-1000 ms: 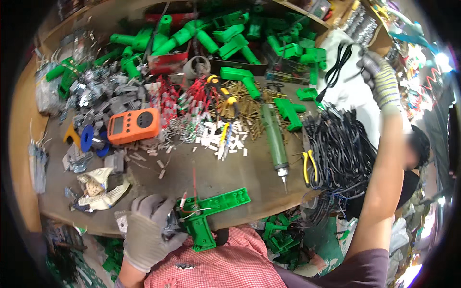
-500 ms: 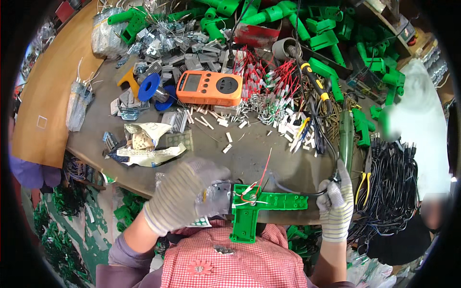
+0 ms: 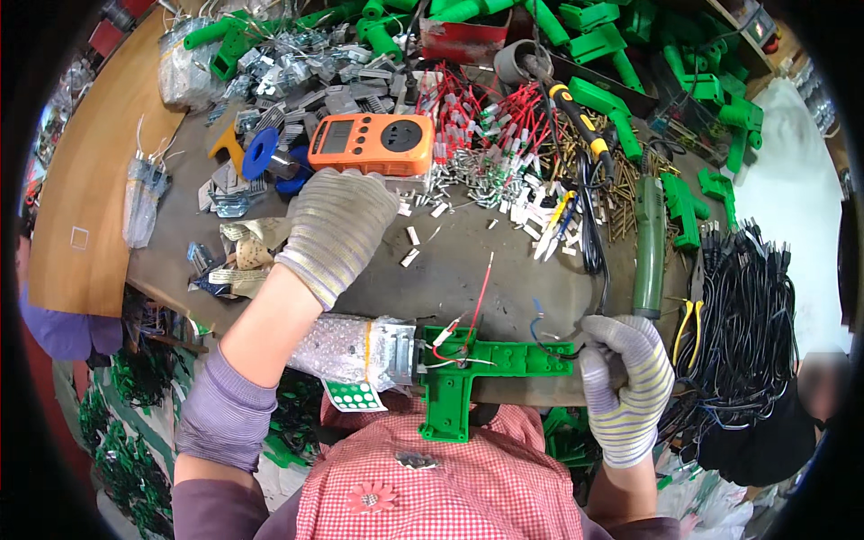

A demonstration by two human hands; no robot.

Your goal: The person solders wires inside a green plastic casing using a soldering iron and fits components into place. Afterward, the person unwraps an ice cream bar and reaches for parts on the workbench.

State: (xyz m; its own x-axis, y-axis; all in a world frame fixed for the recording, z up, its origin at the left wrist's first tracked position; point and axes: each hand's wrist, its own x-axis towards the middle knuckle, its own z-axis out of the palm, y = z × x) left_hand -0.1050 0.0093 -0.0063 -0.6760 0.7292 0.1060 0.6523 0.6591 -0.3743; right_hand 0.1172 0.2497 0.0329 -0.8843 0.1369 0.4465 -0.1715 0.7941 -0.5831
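A green T-shaped plastic housing half [image 3: 447, 396] lies open side up at the table's near edge, red and white wires rising from it. A bubble-wrapped tube with a metal end [image 3: 346, 346] adjoins its left side. My right hand [image 3: 634, 387], in a striped glove, pinches a black cable [image 3: 601, 292] beside the housing's right arm; a thin blue wire end stands over that arm. My left hand [image 3: 337, 236], also gloved, reaches to the front edge of an orange meter [image 3: 371, 144], near loose small white pieces [image 3: 411, 236]. Its fingertips are hidden.
Red-wired parts [image 3: 513, 126] and metal heat sinks [image 3: 288, 117] are heaped behind. A green-handled tool [image 3: 648, 247], a yellow-black screwdriver [image 3: 580, 121] and bundled black cords [image 3: 742, 333] lie right. A blue spool [image 3: 261, 153] stands left of the meter; crumpled paper [image 3: 247, 252] lies nearer.
My left hand has moved from the wrapped tube forward to the meter's front edge. My right hand has lowered slightly, with the cable end now at the housing's right arm.
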